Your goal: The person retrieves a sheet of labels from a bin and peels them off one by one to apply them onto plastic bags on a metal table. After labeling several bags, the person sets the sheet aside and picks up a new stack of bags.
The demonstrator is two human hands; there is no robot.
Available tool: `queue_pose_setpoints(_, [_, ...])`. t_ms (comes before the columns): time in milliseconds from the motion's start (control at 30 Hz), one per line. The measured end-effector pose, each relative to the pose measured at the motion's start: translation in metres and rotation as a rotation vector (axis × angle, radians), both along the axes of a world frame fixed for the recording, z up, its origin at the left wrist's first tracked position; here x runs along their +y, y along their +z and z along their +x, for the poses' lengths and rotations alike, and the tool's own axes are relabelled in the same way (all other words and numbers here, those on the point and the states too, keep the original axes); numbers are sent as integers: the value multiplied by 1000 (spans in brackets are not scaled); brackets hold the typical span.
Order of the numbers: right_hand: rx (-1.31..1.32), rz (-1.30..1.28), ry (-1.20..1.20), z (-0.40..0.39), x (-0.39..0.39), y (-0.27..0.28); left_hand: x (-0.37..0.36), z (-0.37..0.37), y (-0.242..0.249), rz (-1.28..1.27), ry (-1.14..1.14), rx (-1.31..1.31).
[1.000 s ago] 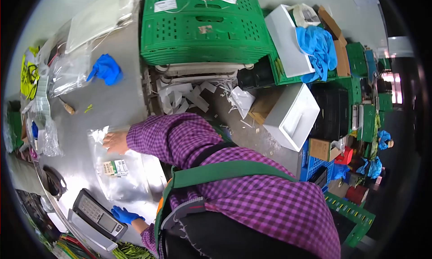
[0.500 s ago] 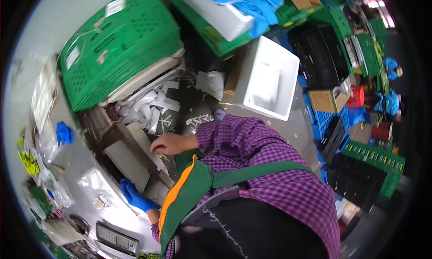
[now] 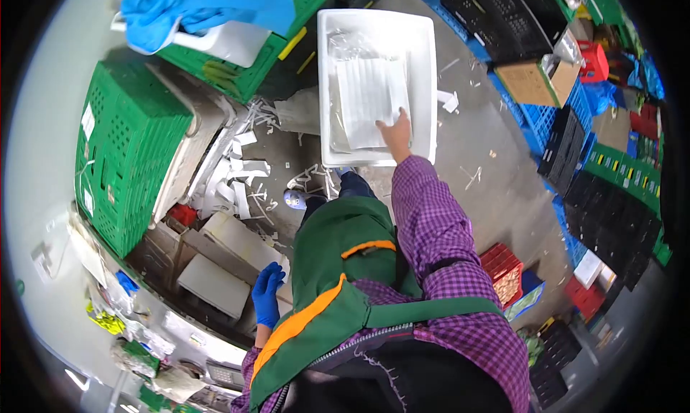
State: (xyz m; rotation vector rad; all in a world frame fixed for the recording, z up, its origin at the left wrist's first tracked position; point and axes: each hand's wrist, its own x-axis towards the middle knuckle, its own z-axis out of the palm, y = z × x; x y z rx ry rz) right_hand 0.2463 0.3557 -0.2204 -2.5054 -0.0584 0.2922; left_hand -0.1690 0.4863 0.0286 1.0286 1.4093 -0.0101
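My bare right hand (image 3: pixel 397 134), in a purple checked sleeve, reaches down into a white tub (image 3: pixel 327 90) on the floor. Its fingertips lie on the near right corner of a stack of clear plastic bags (image 3: pixel 368 97) inside the tub; I cannot tell whether they grip it. My left hand (image 3: pixel 267 294), in a blue glove, hangs beside my green apron next to a flat white box (image 3: pixel 212 284) under the steel table's edge. It holds nothing.
A stack of green crates (image 3: pixel 118 154) stands at the left. Paper strips (image 3: pixel 241 179) litter the floor. More blue cloth (image 3: pixel 201 7) lies on a crate at the top. Black, blue and red crates (image 3: pixel 589 197) line the right side. The scale (image 3: pixel 223 373) sits on the table.
I have turned away from the steel table and bent toward the floor. My right hand moved from the table's underside out into the white tub. My left hand left the table edge.
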Motion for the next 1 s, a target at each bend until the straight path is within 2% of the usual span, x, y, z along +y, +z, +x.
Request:
queue_pose_setpoints(133, [76, -168, -128, 20, -16, -42, 18, 18, -3, -102, -77, 134])
queue_pose_setpoints(200, [327, 1, -124, 23, -16, -46, 23, 25, -6, -127, -52, 202])
queue_pose_setpoints(233, [338, 0, -138, 20, -10, -40, 25, 30, -10, -127, -34, 189])
queue_pose_setpoints(300, [263, 197, 17, 1, 12, -17, 29, 59, -13, -119, -115, 173])
queue_pose_setpoints(367, [254, 330, 61, -25, 27, 15, 29, 100, -19, -118, -208, 107])
queue_pose_setpoints(400, [193, 402, 10, -36, 31, 27, 30, 121, -24, -117, -223, 107])
queue_pose_setpoints(467, [-27, 246, -74, -35, 36, 34, 31, 160, -36, -103, -333, -3])
queue_pose_setpoints(500, [-26, 249, -85, -29, 33, 27, 30, 176, -40, -101, -343, 0])
queue_pose_setpoints(567, [-136, -21, -212, -7, 23, -6, 30, 204, -48, -100, -365, -118])
queue_pose_setpoints(600, [-131, -16, -215, 2, 17, -22, 30, 215, -50, -94, -368, -112])
queue_pose_setpoints(667, [319, 20, -123, 14, 3, -47, 28, 233, -54, -76, -573, -66])
queue_pose_setpoints(700, [286, 32, -158, 11, 2, -53, 27, 238, -59, -80, -580, -59])
queue_pose_setpoints(733, [293, 30, -169, 7, 5, -43, 27, 241, -63, -113, -547, -77])
queue_pose_setpoints(800, [103, 148, -103, -7, 15, -10, 26, 243, -72, -150, -524, -90])
queue_pose_setpoints(867, [77, 371, -77, -33, 23, 46, 22, 243, -85, 27, -530, -130])
queue_pose_setpoints(933, [174, 619, -56, -67, 33, 96, 17, 261, -74, 93, -489, -170])
queue_pose_setpoints(1000, [215, 719, 169, -90, 35, 138, 19, 269, -67, 166, -446, -208])
